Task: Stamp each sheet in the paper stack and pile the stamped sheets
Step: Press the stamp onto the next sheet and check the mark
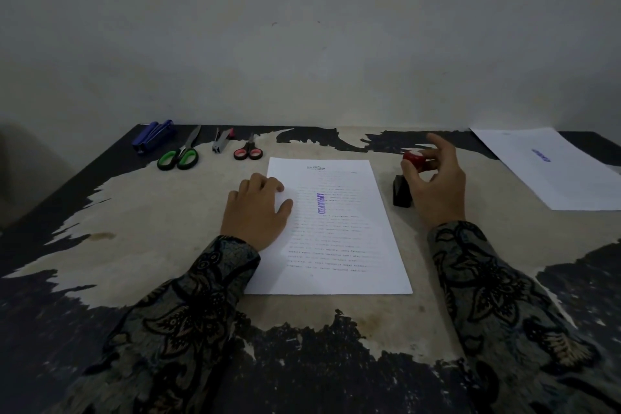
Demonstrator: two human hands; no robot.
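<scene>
A white printed sheet [339, 245] lies in the middle of the table, top of the paper stack, with a purple APPROVED mark [321, 203] across its upper half. My left hand [257, 210] rests flat on the sheet's left edge, fingers relaxed. To the right of the sheet, my right hand [437, 185] grips the red-knobbed stamp [414, 160], which stands on a black ink pad [401, 193]. A second stamped sheet [551, 168] lies at the far right of the table.
Along the table's back edge lie a blue stapler [154, 136], green-handled scissors [179, 155], a staple remover [221, 141] and small red-handled scissors [248, 151]. The worn tabletop [151, 228] meets a plain wall behind.
</scene>
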